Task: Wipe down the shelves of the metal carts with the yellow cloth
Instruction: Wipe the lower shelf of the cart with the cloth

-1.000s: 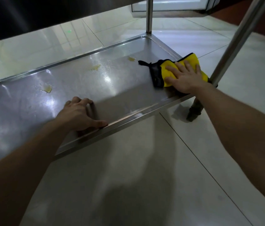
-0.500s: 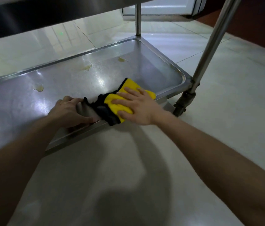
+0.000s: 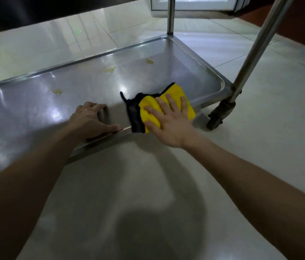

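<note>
— Since half a second ago the cloth (image 3: 168,102) has slid right along the near lip of the shelf (image 3: 84,85), away from the left hand (image 3: 91,121); a second ago it sat far off by the right post (image 3: 256,45).

— And the hands as they are now?

— Nearest, the left hand is half curled over the front rim, thumb lying along the edge, fingers bent on the metal. It grips nothing but the rim (a brace, I'd judge). Just beside it, the right hand (image 3: 170,121) lies flat and spread on the cloth, fingers wide, pressing rather than pinching.

— How will that cloth handle?

— Soft, light and limp, I'd say: it is bunched, with a dark underside flopping out to the left. A flat palm over the middle should carry it better than a pinch at a corner, which would likely let it trail. Smooth steel probably gives little drag.

— Further back?

— Three yellowish stains (image 3: 56,92) are untouched, one left, two toward the far rim. A caster (image 3: 218,117) stands at the near right corner, so a hard shove could roll the cart.
</note>
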Demonstrator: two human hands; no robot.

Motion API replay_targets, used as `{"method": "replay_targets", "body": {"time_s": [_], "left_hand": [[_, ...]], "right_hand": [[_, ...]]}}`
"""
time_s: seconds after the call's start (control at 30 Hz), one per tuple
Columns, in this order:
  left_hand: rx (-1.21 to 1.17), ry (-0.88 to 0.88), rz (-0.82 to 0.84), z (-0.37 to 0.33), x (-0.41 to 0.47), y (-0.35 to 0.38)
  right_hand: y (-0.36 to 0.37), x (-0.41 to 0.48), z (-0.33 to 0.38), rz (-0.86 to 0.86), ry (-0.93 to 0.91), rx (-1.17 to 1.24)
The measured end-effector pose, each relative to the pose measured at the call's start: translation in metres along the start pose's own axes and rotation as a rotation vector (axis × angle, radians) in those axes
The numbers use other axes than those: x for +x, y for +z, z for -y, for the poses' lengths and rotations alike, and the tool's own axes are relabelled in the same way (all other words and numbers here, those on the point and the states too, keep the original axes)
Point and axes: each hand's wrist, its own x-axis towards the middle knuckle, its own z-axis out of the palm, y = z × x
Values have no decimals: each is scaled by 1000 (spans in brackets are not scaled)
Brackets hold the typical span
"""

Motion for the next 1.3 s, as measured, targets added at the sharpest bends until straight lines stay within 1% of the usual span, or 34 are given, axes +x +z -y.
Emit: {"method": "replay_targets", "body": {"time_s": [0.07, 0.13, 0.23, 0.3, 0.33, 0.47, 0.53, 0.6, 0.67, 0.73, 0.77, 0.8, 0.87, 0.93, 0.97, 1.0, 1.03, 1.07, 1.1, 1.13, 1.2, 1.27, 1.3], "left_hand": [[-110, 69, -88, 6, -11, 3], [-214, 130, -255, 23, -31, 10], [-162, 119, -558, 65, -73, 30], [-85, 98, -683, 97, -100, 46], [-55, 118, -720, 112, -111, 54], [-9, 248, -760, 146, -122, 75], [11, 229, -767, 150, -120, 80], [1, 206, -765, 147, -119, 82], [-16, 210, -740, 141, -123, 78], [-97, 201, -689, 140, -137, 69], [-144, 180, -691, 143, -149, 65], [-176, 141, -737, 150, -163, 62], [-214, -35, -954, 170, -195, 57], [-280, -348, -1202, 189, -217, 52], [-338, -522, -1275, 199, -222, 48], [-417, -674, -1292, 209, -225, 43], [-528, -784, -1245, 221, -225, 38], [-647, -834, -1170, 233, -225, 34], [-740, -821, -1122, 243, -225, 31], [-804, -773, -1110, 252, -224, 29], [-805, -697, -1157, 261, -221, 26], [-738, -689, -1206, 268, -219, 23], [-714, -677, -1195, 272, -219, 22]], "right_hand": [[7, -7, 35, 15, -143, -68], [0, -3, 43, 61, -199, -76], [-20, 7, 29, 62, -281, -65], [-23, 11, 27, 65, -342, -45], [-20, 12, 31, 75, -348, -32], [-1, 5, 53, -2, -284, -37], [8, 0, 74, -48, -279, -47], [15, 1, 112, -66, -313, -58], [21, 3, 164, 30, -362, -103], [22, 3, 208, 141, -395, -162], [18, 4, 220, 166, -404, -167], [13, 7, 224, 171, -423, -172], [2, 16, 216, 190, -486, -198], [-8, 26, 200, 264, -536, -224], [-10, 29, 196, 305, -554, -235], [-11, 30, 195, 336, -560, -231], [-9, 30, 196, 348, -544, -209], [-6, 28, 200, 338, -517, -182], [-1, 25, 205, 303, -490, -169], [6, 20, 210, 244, -466, -170], [21, 11, 221, 158, -434, -187], [33, 8, 239, 126, -428, -182], [36, 10, 254, 114, -437, -166]]}}
